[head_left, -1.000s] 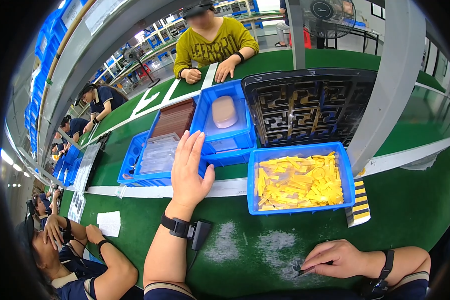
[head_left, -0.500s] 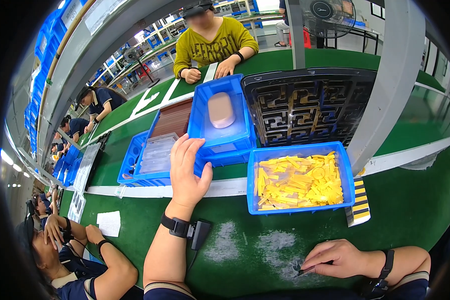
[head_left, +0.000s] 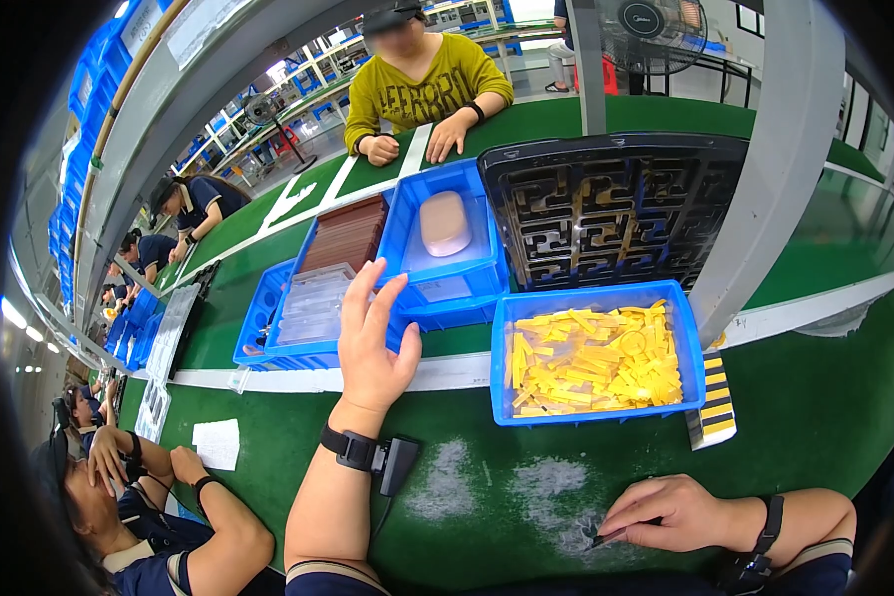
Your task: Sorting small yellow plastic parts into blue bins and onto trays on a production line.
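Observation:
My left hand (head_left: 377,348) is raised, fingers apart and holding nothing. Its fingertips are by the near left corner of a blue bin (head_left: 454,288); whether they touch it, I cannot tell. Inside that bin rests a rounded, pinkish-beige case (head_left: 445,223). My right hand (head_left: 670,514) is low over the green work surface, thumb and fingers pinched on a small dark, thin piece (head_left: 609,537). Most of that piece is hidden by the fingers. Pale scuffed patches (head_left: 549,489) mark the surface beside it.
A blue bin of yellow strips (head_left: 598,409) stands in front of me. Behind it leans a black moulded tray (head_left: 616,214), beside a grey post (head_left: 770,189). Brown sheets (head_left: 343,236) and clear pieces (head_left: 313,306) fill another bin. One co-worker (head_left: 422,84) sits opposite, another (head_left: 199,526) at my left.
The bin with the pinkish case has shifted slightly toward me and to the right. My left fingers have spread a little. My right hand has stayed in place.

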Action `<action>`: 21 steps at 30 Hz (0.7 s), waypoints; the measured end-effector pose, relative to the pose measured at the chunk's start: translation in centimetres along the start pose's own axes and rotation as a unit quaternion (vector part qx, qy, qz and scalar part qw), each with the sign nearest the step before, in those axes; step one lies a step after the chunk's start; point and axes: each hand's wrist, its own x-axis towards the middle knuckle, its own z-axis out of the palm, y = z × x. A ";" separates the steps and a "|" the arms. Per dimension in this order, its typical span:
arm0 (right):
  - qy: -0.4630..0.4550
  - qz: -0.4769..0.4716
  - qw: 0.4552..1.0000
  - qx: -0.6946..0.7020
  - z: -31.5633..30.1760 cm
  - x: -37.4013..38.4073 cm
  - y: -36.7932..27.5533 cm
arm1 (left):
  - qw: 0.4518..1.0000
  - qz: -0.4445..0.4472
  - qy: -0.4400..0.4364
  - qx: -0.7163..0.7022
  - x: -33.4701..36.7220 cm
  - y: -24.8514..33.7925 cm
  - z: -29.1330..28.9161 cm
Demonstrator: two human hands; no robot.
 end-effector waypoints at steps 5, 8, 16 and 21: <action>-0.002 -0.001 1.000 -0.003 0.0 0.0 0.0 | 0.999 0.031 -0.019 0.022 0.2 -0.3 0.1; -0.003 0.001 1.000 -0.002 0.0 0.0 0.1 | 0.999 0.028 -0.024 0.028 0.3 0.0 0.1; -0.003 0.001 1.000 -0.001 0.0 0.0 0.1 | 0.999 0.021 -0.031 0.034 0.4 0.3 0.0; -0.004 0.002 1.000 0.000 0.0 0.0 0.0 | 0.999 0.012 -0.023 0.018 0.4 0.2 -0.1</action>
